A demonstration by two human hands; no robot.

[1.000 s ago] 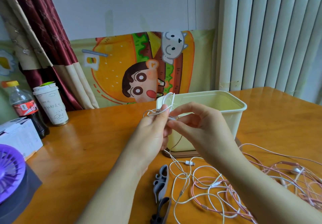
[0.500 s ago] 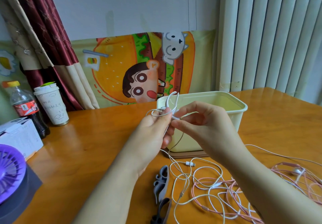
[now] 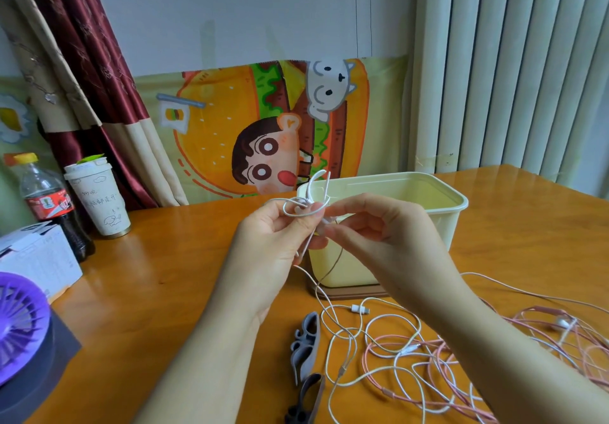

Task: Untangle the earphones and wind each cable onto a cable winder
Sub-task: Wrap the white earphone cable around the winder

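Note:
My left hand (image 3: 273,252) holds a white cable winder (image 3: 314,189) up in front of the bin, with a loop of white earphone cable (image 3: 389,331) wrapped at its base. My right hand (image 3: 389,242) pinches the white cable right beside the left fingertips. The cable hangs down from both hands to loose coils on the table. A pink earphone cable (image 3: 438,367) lies tangled with the white one at the lower right. Two more winders rest on the table below my hands: a grey one (image 3: 306,344) and a darker one (image 3: 306,400).
A pale yellow plastic bin (image 3: 428,226) stands just behind my hands. At the left are a cola bottle (image 3: 49,203), a paper cup (image 3: 99,199), a white box (image 3: 36,259) and a purple fan (image 3: 16,324). Curtains and a cartoon cloth hang behind the wooden table (image 3: 158,292).
Both hands stay close together at the winder. The cable loop at the winder's base has shifted slightly and the loose white coils on the table have moved a little.

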